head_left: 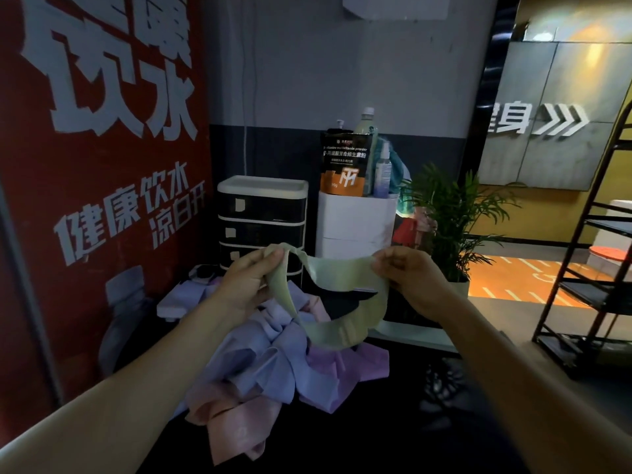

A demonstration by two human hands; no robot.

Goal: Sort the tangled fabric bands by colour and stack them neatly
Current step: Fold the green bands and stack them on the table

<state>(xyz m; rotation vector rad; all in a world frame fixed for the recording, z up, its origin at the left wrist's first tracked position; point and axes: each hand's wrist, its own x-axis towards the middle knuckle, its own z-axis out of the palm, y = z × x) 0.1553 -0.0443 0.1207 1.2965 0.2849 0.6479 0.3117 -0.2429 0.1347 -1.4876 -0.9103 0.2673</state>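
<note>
Green band [342,275] btwn 2 hands [248,282]

Pale green band [342,278], plain, no pattern. Tangled heap at 6 o'clock: lavender-blue bands [260,364], lilac-purple bands [345,367], dusty pink bands [236,422], all plain. Surface under the heap [376,439] black. Wall panel [85,165] at 9 o'clock red with white lettering. Drawer unit [261,217] at 12 o'clock black with white trim. Pouch [345,162] black over orange, white print. Plant [451,210] at 2 o'clock green. White bin [355,224].
</note>
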